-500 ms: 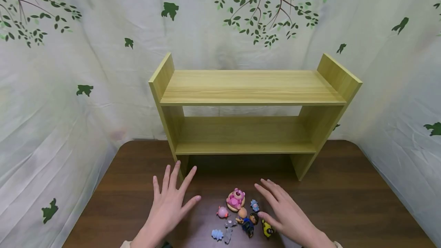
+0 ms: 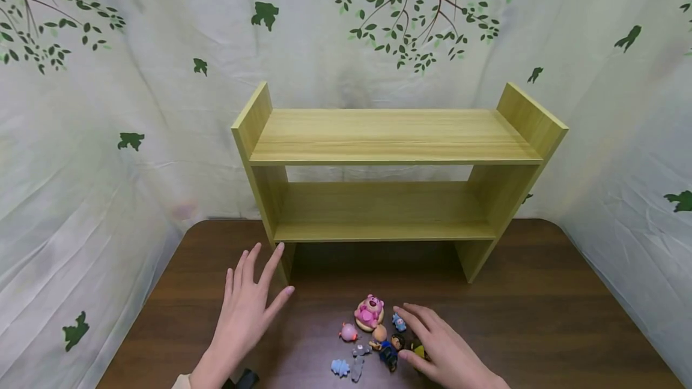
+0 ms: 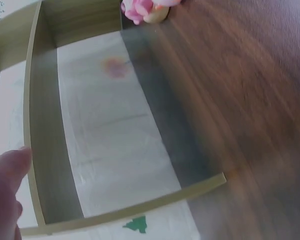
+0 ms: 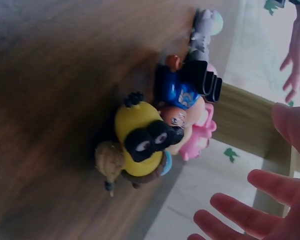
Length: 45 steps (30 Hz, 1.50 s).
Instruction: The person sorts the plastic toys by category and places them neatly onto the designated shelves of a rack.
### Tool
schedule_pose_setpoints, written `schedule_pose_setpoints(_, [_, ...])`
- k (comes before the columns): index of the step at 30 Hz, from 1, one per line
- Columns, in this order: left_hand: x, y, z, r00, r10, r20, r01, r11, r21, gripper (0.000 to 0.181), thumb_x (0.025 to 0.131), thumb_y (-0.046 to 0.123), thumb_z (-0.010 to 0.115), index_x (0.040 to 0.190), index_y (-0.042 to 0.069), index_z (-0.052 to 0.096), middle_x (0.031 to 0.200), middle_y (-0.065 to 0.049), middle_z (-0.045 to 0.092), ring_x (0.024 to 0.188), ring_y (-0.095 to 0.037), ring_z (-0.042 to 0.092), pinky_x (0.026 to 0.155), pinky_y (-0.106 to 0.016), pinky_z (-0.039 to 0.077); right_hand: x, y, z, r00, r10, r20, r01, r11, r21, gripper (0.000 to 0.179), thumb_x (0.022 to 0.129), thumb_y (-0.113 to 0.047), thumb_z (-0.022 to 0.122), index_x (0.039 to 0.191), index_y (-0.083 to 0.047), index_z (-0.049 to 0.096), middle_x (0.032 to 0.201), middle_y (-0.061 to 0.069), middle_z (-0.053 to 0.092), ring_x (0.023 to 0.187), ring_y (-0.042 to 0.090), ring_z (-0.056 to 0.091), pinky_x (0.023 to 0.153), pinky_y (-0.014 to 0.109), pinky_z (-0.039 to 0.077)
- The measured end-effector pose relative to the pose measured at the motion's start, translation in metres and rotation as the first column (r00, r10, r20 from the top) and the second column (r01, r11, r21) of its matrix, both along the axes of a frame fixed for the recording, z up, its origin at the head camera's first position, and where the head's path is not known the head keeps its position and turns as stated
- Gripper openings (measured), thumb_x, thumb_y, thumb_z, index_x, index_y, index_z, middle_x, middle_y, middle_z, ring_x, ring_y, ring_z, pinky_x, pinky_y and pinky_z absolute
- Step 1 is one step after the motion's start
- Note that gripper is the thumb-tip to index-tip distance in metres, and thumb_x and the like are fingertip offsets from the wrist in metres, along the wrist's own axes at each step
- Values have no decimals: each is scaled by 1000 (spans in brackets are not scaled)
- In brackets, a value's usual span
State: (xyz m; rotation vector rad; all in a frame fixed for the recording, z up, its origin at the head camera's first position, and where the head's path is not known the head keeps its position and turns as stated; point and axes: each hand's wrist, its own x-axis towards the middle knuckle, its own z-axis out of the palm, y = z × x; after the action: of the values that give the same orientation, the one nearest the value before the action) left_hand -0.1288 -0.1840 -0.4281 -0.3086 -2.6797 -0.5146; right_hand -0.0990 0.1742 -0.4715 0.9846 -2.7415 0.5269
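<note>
On the brown surface [image 2: 540, 317], before 1 wooden shelf unit [image 2: 394, 137]: 1 yellow toy [image 4: 140, 119] with black-ringed eyes, partly covered in the head view by the right hand [image 2: 443, 344]. Grouped near it: 1 blue-clad figure [image 4: 179, 92], 1 pink bear [image 2: 370, 315]. Nothing is held by the 2 hands: right, fingers parted; left hand [image 2: 243, 311], fingers spread near the unit's left panel, contact not determinable. The toy is judged light, stiff, smooth, possibly slippery; best gripped by its rounded sides.

Toy figures [image 2: 380, 333] (grouped closely) lie on the table [image 2: 540, 317] before the shelf [image 2: 394, 137], with the curtain [image 2: 162, 101] behind it.
</note>
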Motion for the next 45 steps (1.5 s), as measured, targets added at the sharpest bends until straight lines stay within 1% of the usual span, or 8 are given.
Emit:
schedule_pose_setpoints(6, [-7,-8,3,999,-15,-41,17,999,35,78,90,40,64,153,34,20,153,-18,18,137,-46,17,104,-66,18,3,5,-3,995,1,96,-4,999,36,62,92,-46,58,142,-11,44,131,4,50,114,19,51,87,42,49])
schedule_pose_setpoints(13, [-19,-12,7,991,-66,-114,73,996,58,74,89,33,66,152,31,26,152,-17,22,135,-47,21,100,-69,22,2,14,-6,967,-41,253,20,996,87,66,92,-54,53,142,-11,45,125,2,52,107,18,52,84,42,50])
schedule_pose_setpoints(17, [-25,-13,7,988,-86,-132,95,994,61,74,89,28,67,151,29,27,152,-16,24,134,-47,23,99,-70,24,3,17,-8,964,-46,261,22,995,96,65,91,-54,55,139,-10,48,120,2,54,104,17,53,83,41,51])
schedule_pose_setpoints(27, [-32,-15,0,988,-108,-107,115,992,61,75,89,25,67,152,27,26,151,-15,27,134,-47,23,97,-71,24,2,20,-10,939,-56,340,15,992,122,64,89,-56,56,135,-12,51,117,0,55,104,17,53,81,42,52])
schedule_pose_setpoints(31, [-35,-16,-4,986,-127,-110,133,990,52,74,90,23,67,152,26,27,149,-16,30,133,-47,24,99,-68,23,0,21,-12,939,-50,342,10,993,116,62,90,-54,57,135,-11,52,117,-1,56,105,17,53,83,42,51])
schedule_pose_setpoints(39, [-39,-17,-11,983,-150,-107,160,983,90,75,89,19,68,152,23,28,144,-20,35,132,-47,27,100,-65,26,-2,21,-11,900,-65,432,-1,988,152,62,85,-51,65,135,-15,53,112,-3,55,100,15,53,80,41,52])
schedule_pose_setpoints(41, [-41,-17,-14,983,-154,-99,165,980,114,75,89,18,68,152,22,28,144,-21,35,132,-46,27,100,-64,27,-2,22,-12,902,-48,429,-14,990,139,61,84,-45,69,135,-14,53,113,-3,55,100,15,53,80,40,52])
schedule_pose_setpoints(45, [-42,-16,-19,983,-166,-81,177,972,156,76,89,16,67,152,20,26,144,-20,37,132,-44,29,101,-63,29,-3,24,-15,925,19,379,-53,995,80,54,84,-28,73,131,-9,55,111,-3,54,99,11,53,79,33,52])
